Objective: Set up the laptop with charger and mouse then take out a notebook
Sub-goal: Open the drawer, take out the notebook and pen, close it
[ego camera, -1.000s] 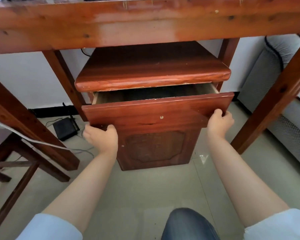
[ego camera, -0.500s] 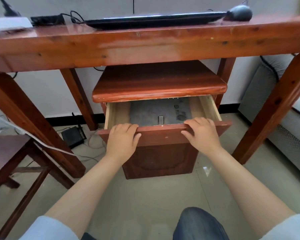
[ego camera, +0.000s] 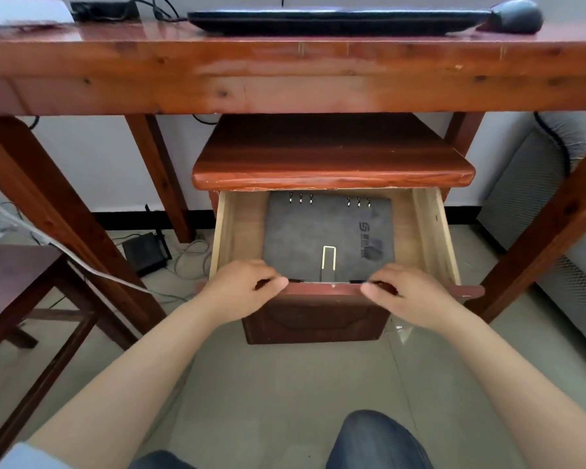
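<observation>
A dark grey ring-bound notebook (ego camera: pixel 322 228) with a brass clasp lies flat in the pulled-out drawer (ego camera: pixel 237 231) of a small red-brown cabinet (ego camera: pixel 329 157) under the desk. My left hand (ego camera: pixel 241 292) and my right hand (ego camera: pixel 410 296) hook over the drawer's front panel, fingers curled down inside at the notebook's near edge. Whether the fingers touch the notebook is hidden. Up on the desk (ego camera: pixel 285 79) sit the closed black laptop (ego camera: pixel 335 20), a black mouse (ego camera: pixel 516 15) at its right, and a black charger brick (ego camera: pixel 105 10) with cables at the left.
Slanted desk legs (ego camera: pixel 548 225) stand on both sides of the cabinet. A wooden chair (ego camera: pixel 14 275) is at the left, a black router (ego camera: pixel 144 253) with cables on the floor behind it, and a grey sofa (ego camera: pixel 538 198) at the right.
The drawer has come out from nearly shut to wide, uncovering the notebook. Both hands moved from the panel's lower corners to its top rim, and their fingers now curl inside.
</observation>
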Tool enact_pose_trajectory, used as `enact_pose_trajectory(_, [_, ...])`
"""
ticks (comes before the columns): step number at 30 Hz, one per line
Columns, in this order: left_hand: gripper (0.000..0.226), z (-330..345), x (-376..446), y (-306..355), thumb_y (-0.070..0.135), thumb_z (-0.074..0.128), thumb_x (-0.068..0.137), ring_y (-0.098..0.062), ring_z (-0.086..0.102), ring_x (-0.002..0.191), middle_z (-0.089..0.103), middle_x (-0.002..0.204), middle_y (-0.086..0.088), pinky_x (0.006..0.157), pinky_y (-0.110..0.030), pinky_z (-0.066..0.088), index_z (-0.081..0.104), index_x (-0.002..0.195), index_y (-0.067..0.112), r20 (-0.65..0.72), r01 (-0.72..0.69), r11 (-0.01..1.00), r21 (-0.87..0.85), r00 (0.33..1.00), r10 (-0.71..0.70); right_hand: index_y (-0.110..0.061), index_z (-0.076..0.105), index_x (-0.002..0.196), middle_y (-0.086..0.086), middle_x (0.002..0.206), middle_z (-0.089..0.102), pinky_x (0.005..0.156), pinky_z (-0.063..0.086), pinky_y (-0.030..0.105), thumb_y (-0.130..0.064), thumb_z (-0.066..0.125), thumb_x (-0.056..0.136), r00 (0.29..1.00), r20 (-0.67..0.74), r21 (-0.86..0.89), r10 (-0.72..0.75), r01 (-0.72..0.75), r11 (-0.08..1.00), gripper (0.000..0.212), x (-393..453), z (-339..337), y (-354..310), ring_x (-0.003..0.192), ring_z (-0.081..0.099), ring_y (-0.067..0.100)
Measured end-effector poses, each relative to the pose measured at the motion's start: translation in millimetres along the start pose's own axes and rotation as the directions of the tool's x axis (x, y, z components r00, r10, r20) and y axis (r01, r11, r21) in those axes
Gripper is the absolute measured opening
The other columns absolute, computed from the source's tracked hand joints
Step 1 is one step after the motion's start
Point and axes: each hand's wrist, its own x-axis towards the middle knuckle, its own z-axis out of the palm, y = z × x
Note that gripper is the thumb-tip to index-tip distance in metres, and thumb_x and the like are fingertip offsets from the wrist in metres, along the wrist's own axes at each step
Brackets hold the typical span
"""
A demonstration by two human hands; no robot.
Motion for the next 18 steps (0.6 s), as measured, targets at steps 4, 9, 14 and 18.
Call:
enact_pose_trajectory(4, [0.034, -3, 31, -4, 0.031, 0.042, 0.095, -0.031, 0.059, 0.090, 0.067, 0.086, -0.012, 0.075, -0.034, 0.045, 0.065, 0.082, 0.009, 0.013, 0.156, 0.988, 0.009, 0.988, -0.156, -0.004, 0.056, 0.119, 0.013, 0.132, 0.055, 0.099, 0.037, 0.033, -0.022, 0.035, 0.099, 0.955, 0.267, 0.070, 0.125, -0.149, 0.986, 0.034, 43, -6, -11, 0.120, 0.048, 0.027])
enact_pose_trajectory(9, [0.039, 12, 50, -9, 0.032, 0.044, 0.093, -0.032, 0.053, 0.116, 0.057, 0.127, -0.016, 0.094, -0.035, 0.044, 0.051, 0.121, 0.006, 0.096, 0.342, 0.940, 0.017, 0.935, -0.342, -0.009, 0.060, 0.118, 0.008, 0.129, 0.059, 0.091, 0.040, 0.022, -0.008, 0.048, 0.090, 0.877, 0.461, -0.035, 0.139, -0.138, 0.990, 0.030, 68, -1, -14, 0.117, 0.052, 0.022])
enact_pose_trajectory(14, [0.040, 9, 53, -4, 0.027, 0.041, 0.095, -0.030, 0.047, 0.123, 0.050, 0.137, -0.015, 0.099, -0.030, 0.039, 0.044, 0.130, 0.007, 0.196, 0.419, 0.905, -0.066, 0.895, -0.400, -0.004, 0.064, 0.103, 0.015, 0.115, 0.064, 0.066, 0.037, 0.022, -0.006, 0.048, 0.092, 0.905, 0.401, -0.025, 0.141, -0.143, 0.989, 0.019, 66, -8, -11, 0.092, 0.054, 0.021])
enact_pose_trajectory(18, [0.036, 10, 68, -1, 0.018, 0.042, 0.096, -0.031, 0.045, 0.126, 0.048, 0.138, -0.019, 0.101, -0.029, 0.038, 0.048, 0.127, 0.000, 0.190, 0.553, 0.791, -0.261, 0.833, -0.520, 0.000, 0.055, 0.104, 0.016, 0.092, 0.060, 0.059, 0.038, 0.028, -0.014, 0.033, 0.100, 0.901, 0.221, 0.007, 0.373, -0.384, 0.923, 0.027, 61, -15, 7, 0.087, 0.054, 0.028])
